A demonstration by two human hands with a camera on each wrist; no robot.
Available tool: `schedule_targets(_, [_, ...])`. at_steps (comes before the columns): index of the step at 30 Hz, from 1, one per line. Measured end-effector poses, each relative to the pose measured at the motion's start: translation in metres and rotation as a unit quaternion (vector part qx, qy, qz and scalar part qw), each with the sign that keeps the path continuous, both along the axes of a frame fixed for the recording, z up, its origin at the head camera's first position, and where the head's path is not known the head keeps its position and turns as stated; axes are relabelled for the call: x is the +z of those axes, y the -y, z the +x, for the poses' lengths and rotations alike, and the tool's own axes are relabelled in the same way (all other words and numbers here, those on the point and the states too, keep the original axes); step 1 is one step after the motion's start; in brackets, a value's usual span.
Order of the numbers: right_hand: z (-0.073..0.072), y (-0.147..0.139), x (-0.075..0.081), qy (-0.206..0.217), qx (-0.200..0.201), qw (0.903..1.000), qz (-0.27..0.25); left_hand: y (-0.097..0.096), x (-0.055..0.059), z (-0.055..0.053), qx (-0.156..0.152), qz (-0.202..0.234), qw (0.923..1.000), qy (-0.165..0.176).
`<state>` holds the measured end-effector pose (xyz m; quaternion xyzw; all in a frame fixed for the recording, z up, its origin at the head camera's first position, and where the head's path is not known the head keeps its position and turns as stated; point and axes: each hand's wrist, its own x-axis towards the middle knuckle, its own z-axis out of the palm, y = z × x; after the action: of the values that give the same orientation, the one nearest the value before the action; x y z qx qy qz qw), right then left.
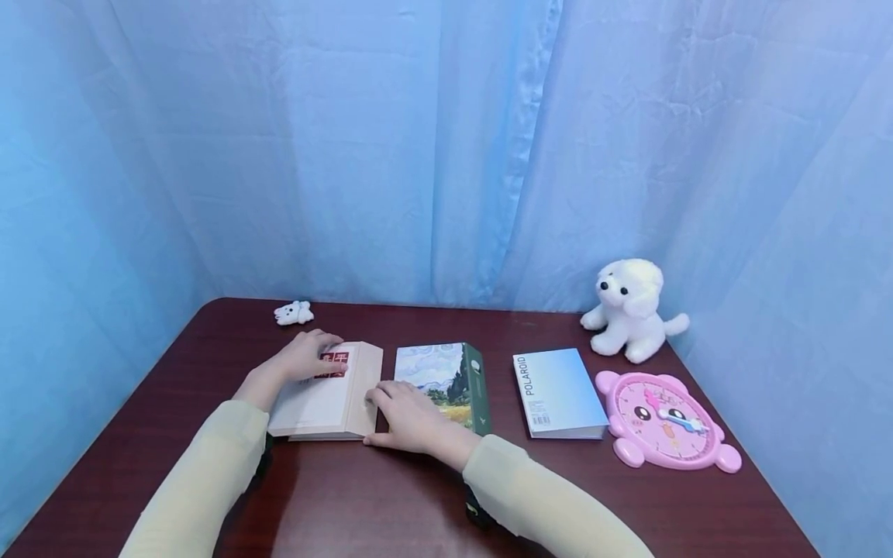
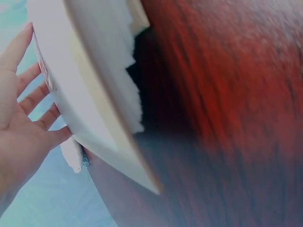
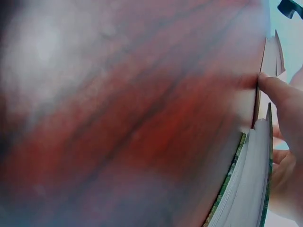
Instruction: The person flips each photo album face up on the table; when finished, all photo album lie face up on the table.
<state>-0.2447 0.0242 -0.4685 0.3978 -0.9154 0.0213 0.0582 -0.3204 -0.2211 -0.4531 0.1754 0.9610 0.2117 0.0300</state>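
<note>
A white book (image 1: 317, 399) with a red block of characters on its cover lies flat on the table. My left hand (image 1: 307, 356) rests over its upper left part, fingers spread and fairly straight on the cover. In the left wrist view, the fingertips of the left hand (image 2: 35, 111) touch the cover, and page edges show beneath it. My right hand (image 1: 412, 418) grips the book's lower right corner, thumb at the near edge and fingers on the cream spine side. A book with a painted landscape cover (image 1: 432, 368) and green spine lies under and behind that hand.
A pale blue POLAROID book (image 1: 561, 391) lies to the right, beside a pink toy clock (image 1: 666, 422). A white plush dog (image 1: 628, 310) sits at the back right, and a small white plush (image 1: 294, 312) at the back left. Blue curtains (image 1: 349, 155) surround the dark red table (image 1: 363, 504).
</note>
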Motion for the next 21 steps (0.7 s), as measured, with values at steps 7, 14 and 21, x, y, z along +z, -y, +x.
schedule_targets(7, [0.003, 0.001, 0.005, 0.003, 0.003, 1.0000, 0.006, 0.005, 0.000, 0.002, 0.018, 0.043, 0.9986, 0.026])
schedule_targets(14, [0.003, -0.001, 0.009, 0.009, 0.017, 0.9987, -0.047, 0.002, 0.001, 0.002, 0.023, 0.083, 0.9960, 0.027])
schedule_targets(21, [0.006, -0.004, 0.016, 0.035, 0.013, 0.9935, -0.108, -0.004, 0.002, 0.003, 0.031, 0.114, 0.9926, 0.028])
